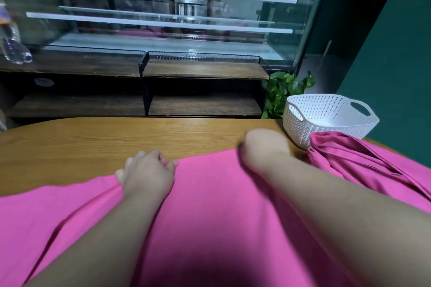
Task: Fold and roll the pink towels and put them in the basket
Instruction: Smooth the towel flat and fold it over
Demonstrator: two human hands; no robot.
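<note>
Hands of one person reach forward over a wooden table [93, 137], seen from above. A pink towel [210, 193] lies spread across the lower half of the frame, its far edge running from centre left up toward centre right. The left hand [147, 170], centre left, has its fingers curled over that far edge and pinches the cloth. The right hand [263, 144], right of centre, sits at the same edge, but it is blurred, so whether it grips the cloth cannot be told. The two hands are apart.

A second pink towel [349, 161] lies bunched at the right of the frame, touching the foot of a white basket [326, 116]. No towel shows inside it. A green plant [286, 91] stands behind the basket, and a glass display case [163, 7] fills the top of the frame.

The step in hand looks like the first fold. To do it well, both hands likely need a firm hold on the far edge, level with each other, so the cloth comes over evenly, the edges meet, and the creases at lower left are smoothed before rolling.
</note>
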